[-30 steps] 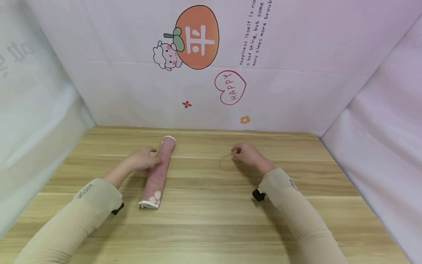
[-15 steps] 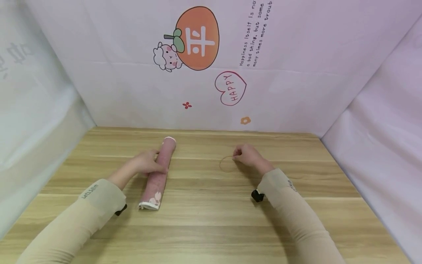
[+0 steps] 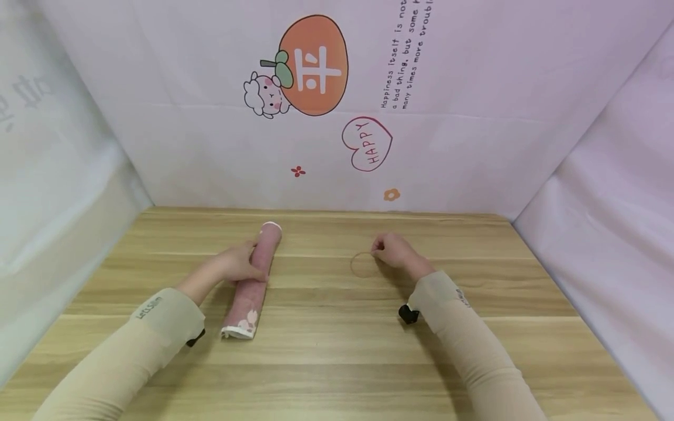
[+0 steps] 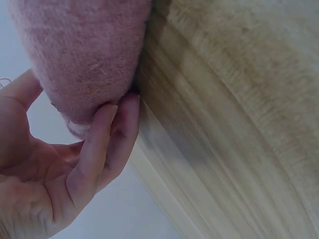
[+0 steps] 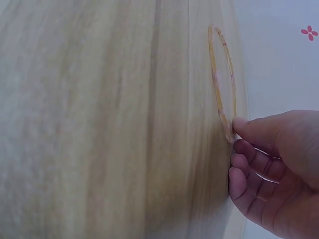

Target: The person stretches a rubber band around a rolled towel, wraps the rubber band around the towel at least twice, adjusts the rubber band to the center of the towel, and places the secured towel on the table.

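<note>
A rolled-up pink towel [image 3: 246, 301] with white edging and a pale floral print lies slantwise on the left half of the table. My left hand [image 3: 237, 263] grips it around the middle, thumb over the near side. In the left wrist view the fingertips [image 4: 107, 112] curl against the fuzzy towel [image 4: 84, 55], low by the tabletop. To the right, a thin yellowish rubber band [image 5: 216, 79] with reddish marks forms a loop close over the wood. My right hand [image 3: 395, 250] pinches its edge between thumb and forefinger, the other fingers curled beneath.
The wood-grain table [image 3: 326, 374] runs back to a white printed cloth [image 3: 210, 152]. White cloth walls, left [image 3: 58, 193] and right [image 3: 611, 193], enclose the sides. A small black device [image 3: 408, 314] sits under the right wrist, another [image 3: 196, 338] under the left.
My left hand has slid slightly over the towel and closed its hold round it. The right fingers have drawn together on the rubber band's edge. Towel and band stay in place.
</note>
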`<control>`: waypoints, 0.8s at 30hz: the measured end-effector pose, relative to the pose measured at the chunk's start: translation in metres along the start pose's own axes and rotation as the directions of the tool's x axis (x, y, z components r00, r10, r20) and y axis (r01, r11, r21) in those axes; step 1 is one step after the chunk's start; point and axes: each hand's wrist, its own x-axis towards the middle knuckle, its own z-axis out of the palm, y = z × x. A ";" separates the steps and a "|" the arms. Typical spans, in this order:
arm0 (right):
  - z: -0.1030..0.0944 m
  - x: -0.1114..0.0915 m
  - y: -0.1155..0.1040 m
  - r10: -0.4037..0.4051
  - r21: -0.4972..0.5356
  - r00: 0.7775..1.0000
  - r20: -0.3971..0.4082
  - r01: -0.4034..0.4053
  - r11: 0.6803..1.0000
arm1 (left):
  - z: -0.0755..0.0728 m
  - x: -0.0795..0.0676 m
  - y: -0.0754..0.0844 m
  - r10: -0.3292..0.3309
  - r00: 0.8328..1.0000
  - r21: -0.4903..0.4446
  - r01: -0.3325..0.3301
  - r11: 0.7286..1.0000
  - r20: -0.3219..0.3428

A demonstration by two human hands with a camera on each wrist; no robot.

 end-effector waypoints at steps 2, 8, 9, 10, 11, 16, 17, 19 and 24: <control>0.000 -0.001 -0.001 0.001 -0.012 1.000 0.008 -0.001 1.000 | 0.001 0.001 -0.001 -0.007 1.000 0.005 0.007 1.000 0.003; -0.002 -0.001 -0.004 0.023 -0.011 0.999 0.040 -0.022 1.000 | 0.000 0.002 0.000 -0.036 0.999 0.007 0.035 0.999 0.021; -0.002 -0.002 -0.004 0.026 -0.008 0.999 0.042 -0.026 1.000 | 0.000 0.002 0.000 -0.039 0.999 0.005 0.039 0.999 0.022; -0.003 -0.002 -0.004 0.025 -0.008 0.999 0.042 -0.025 1.000 | -0.001 0.002 0.001 -0.040 0.999 0.009 0.039 0.999 0.022; -0.003 -0.002 -0.004 0.025 -0.004 0.999 0.041 -0.024 1.000 | -0.001 0.002 0.001 -0.042 0.999 0.010 0.042 0.999 0.023; -0.005 -0.003 -0.004 0.028 0.041 0.999 0.025 -0.029 0.999 | -0.002 0.004 0.001 -0.049 0.998 0.027 0.048 0.998 0.028; -0.005 -0.003 -0.004 0.027 0.057 0.999 0.025 -0.028 0.998 | -0.002 0.004 0.001 -0.051 0.998 0.033 0.050 0.998 0.031; -0.006 -0.003 -0.005 0.024 0.087 0.999 0.026 -0.026 0.996 | -0.003 0.004 0.001 -0.057 0.998 0.047 0.055 0.997 0.036; -0.005 -0.003 -0.003 0.008 0.142 0.999 0.031 -0.012 0.990 | -0.005 0.003 0.003 -0.065 0.997 0.078 0.061 0.995 0.041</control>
